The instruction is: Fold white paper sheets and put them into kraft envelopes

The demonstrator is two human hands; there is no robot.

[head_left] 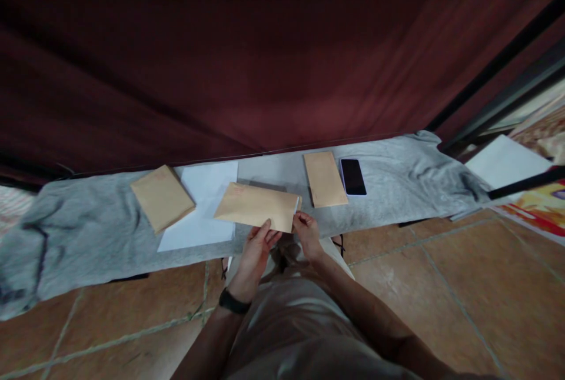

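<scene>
Head view: both hands grip one brown envelope (258,207) by its near edge, the left hand (255,250) at the middle, the right hand (306,233) pinching the corner where a white sheet edge shows; the envelope hovers over the grey cloth (88,233), just right of the white paper (203,203); keeping the envelope level and the corner pinch firm seems wise; phone (353,176) lies further right.

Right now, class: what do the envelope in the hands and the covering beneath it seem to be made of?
Envelope: likely matte tan kraft paper, flat with crisp edges, held by both hands. Covering: soft grey cloth, probably knit, judging by its wrinkles and folds.
</scene>
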